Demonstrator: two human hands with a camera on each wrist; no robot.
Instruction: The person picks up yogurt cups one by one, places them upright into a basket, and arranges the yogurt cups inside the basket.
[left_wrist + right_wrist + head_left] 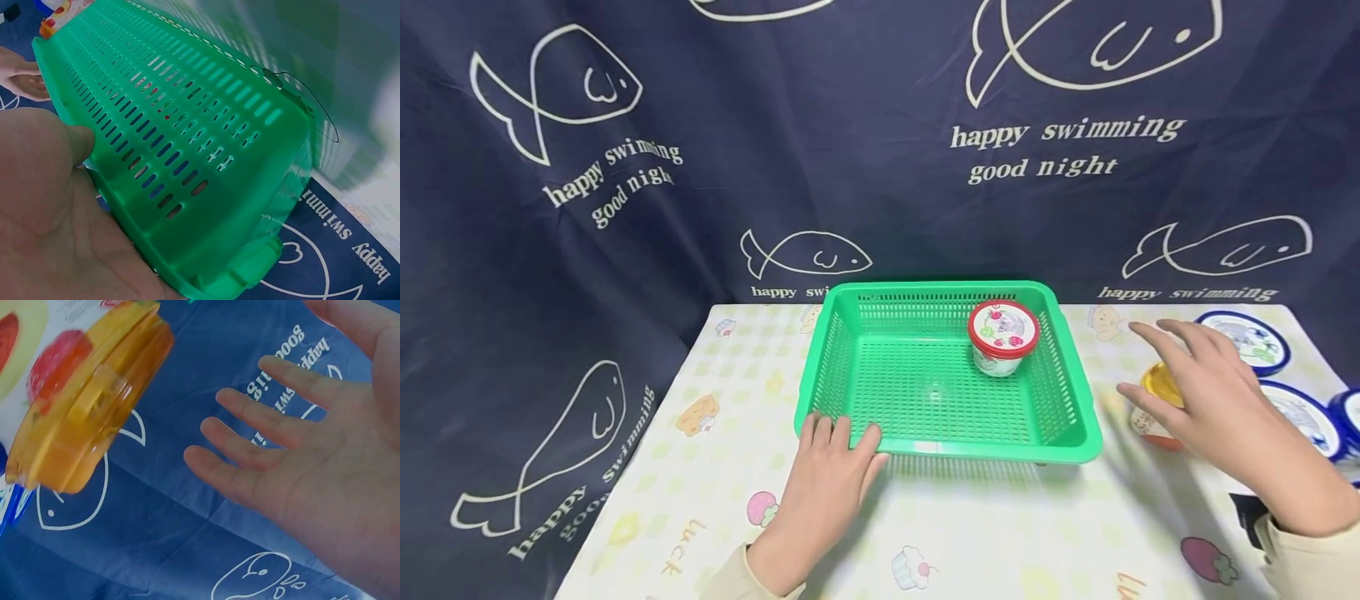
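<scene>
A green plastic basket (947, 451) with slotted walls stands on the table. My left hand (829, 479) grips its near rim at the left corner, fingers over the edge; the left wrist view shows the thumb (80, 142) against the rim's outer side. Inside, toward the back right, sits a tub with a red-rimmed lid (1003, 327). To the right of the basket, my right hand (1221, 400) hovers with spread fingers near a cup with a yellow lid (1162, 383), partly covering it. In the right wrist view, this cup's amber lid (94, 406) is apart from the fingertips.
Several blue-rimmed tubs (1247, 340) stand at the table's right side, partly hidden by the right hand and arm. A patterned tablecloth (700, 483) covers the table. Behind hangs a dark blue curtain (850, 150) with fish drawings.
</scene>
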